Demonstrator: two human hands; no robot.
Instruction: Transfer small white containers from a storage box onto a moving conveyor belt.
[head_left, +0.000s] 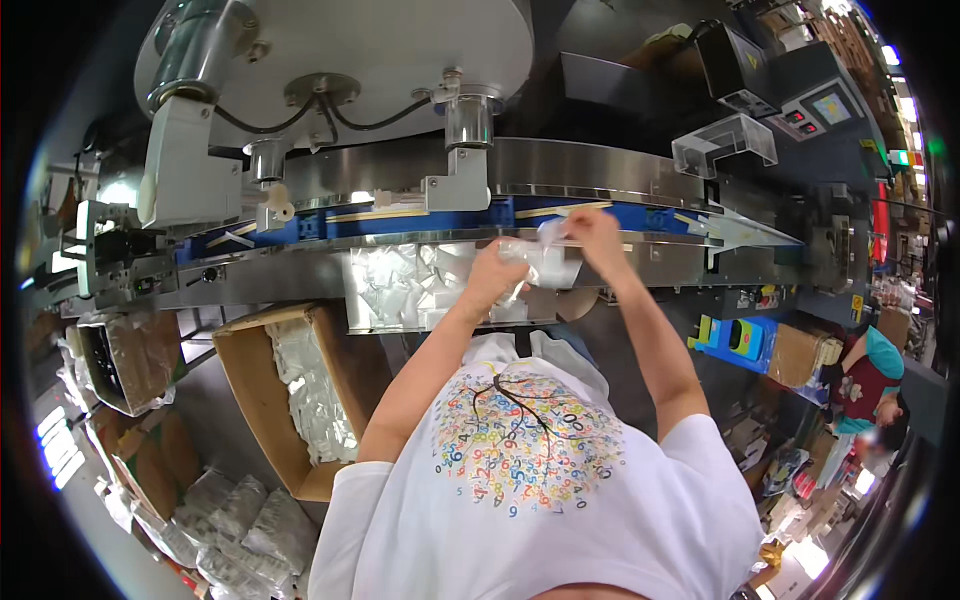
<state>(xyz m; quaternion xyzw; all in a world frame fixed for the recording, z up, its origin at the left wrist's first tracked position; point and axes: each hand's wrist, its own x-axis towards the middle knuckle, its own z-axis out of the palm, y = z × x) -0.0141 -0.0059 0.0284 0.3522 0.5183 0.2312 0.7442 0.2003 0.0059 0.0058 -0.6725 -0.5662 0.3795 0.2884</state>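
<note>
Two hands (493, 274) hold several pale packets (548, 264) at one blue conveyor (655, 218).

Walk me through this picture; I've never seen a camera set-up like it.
This single view comes from a fisheye camera worn on someone's head, looking down, so straight edges bend. There's no robot, just the wearer working bare-handed. The left hand holds clear plastic packets near the right end of a metal tray filled with more. The right hand, by the blue conveyor belt, pinches a whitish piece, too blurred to identify. Thin pale sticks lie along the belt.
</note>
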